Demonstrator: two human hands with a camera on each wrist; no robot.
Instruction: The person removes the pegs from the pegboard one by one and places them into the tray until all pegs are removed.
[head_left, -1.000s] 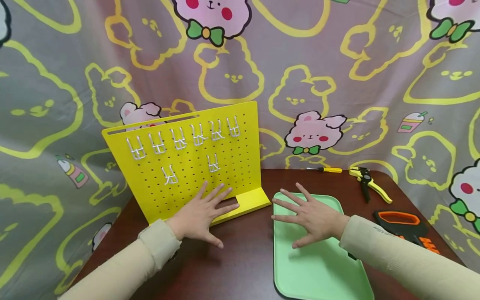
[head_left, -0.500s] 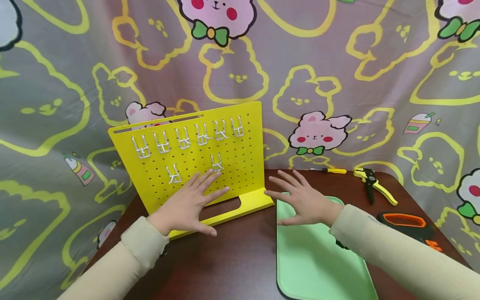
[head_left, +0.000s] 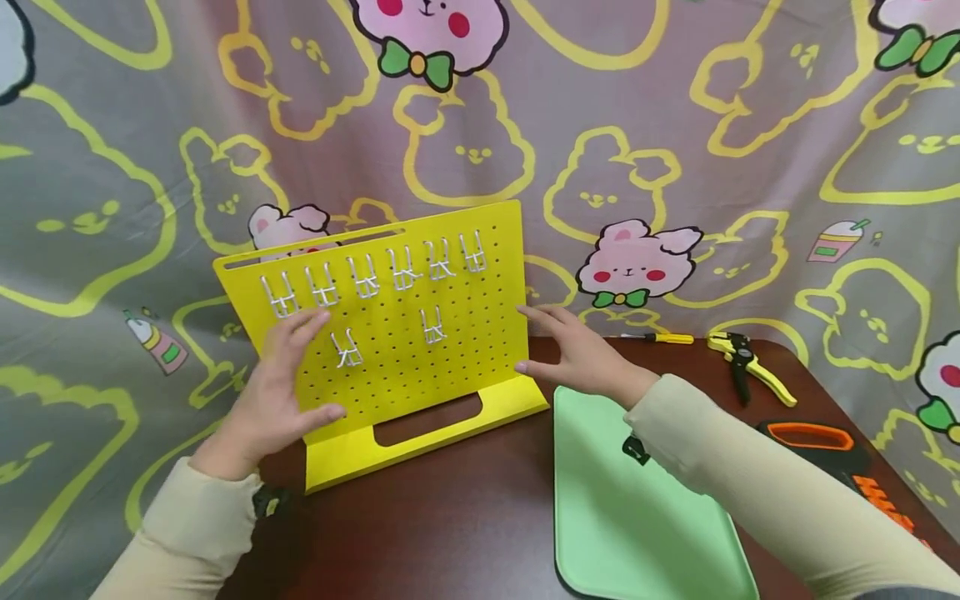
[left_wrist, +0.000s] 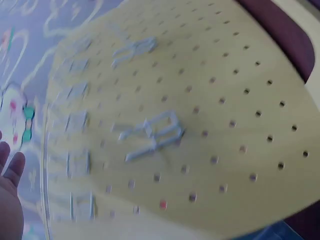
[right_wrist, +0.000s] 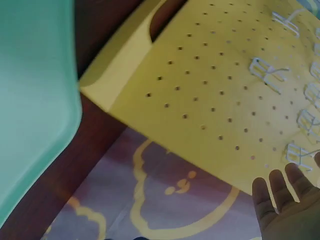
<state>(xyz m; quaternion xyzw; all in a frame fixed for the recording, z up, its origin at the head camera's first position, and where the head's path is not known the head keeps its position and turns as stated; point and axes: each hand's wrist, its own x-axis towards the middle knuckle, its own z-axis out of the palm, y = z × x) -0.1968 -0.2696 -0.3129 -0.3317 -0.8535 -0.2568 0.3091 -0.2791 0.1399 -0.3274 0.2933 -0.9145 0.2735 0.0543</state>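
A yellow pegboard (head_left: pixel 393 367) stands upright on its base, with several white wire hooks in a top row and two lower ones, including a lower hook (head_left: pixel 433 334). My left hand (head_left: pixel 273 396) is raised at the board's left side, thumb apart from the fingers, holding nothing. At the right edge is my right hand (head_left: pixel 581 358), its fingertips close to the board's side and its palm unoccupied. The left wrist view catches part of the left hand (left_wrist: pixel 10 200) beside the board. Spread right fingers (right_wrist: pixel 281 190) overlap the board's edge in the right wrist view.
A light green tray (head_left: pixel 645 533) lies right of the board on the dark brown table (head_left: pixel 435 533). Farther right are a yellow-handled screwdriver (head_left: pixel 671 339), yellow-and-black wire strippers (head_left: pixel 741 357) and a black-and-orange handled tool (head_left: pixel 813 454). A patterned curtain (head_left: pixel 480 108) hangs behind.
Both hands have moved from over the table toward the board's sides: the left up and leftward, the right up and slightly left. The pegboard, tray and tools keep their places.
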